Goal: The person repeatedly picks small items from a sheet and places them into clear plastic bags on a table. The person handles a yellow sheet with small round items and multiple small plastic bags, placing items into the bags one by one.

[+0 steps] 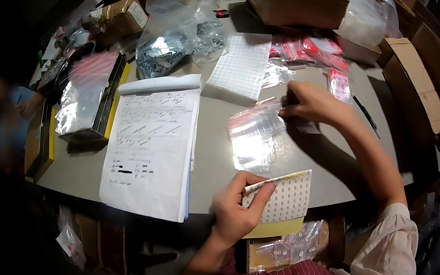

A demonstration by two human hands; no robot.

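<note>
Head view: left hand (pixel 237 205) grips sticker sheet (pixel 286 198) at frame bottom; right hand (pixel 311 103) pinches clear bag (pixel 254 134), centre-right. Labelling step prob; next needs peeling one sticker off cleanly.

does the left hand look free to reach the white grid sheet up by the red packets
Probably not as things stand. The left hand is already holding a sticker sheet at the table's near edge, and the white grid sheet lies far across the table, beyond the clear bags the right hand is touching.
</note>
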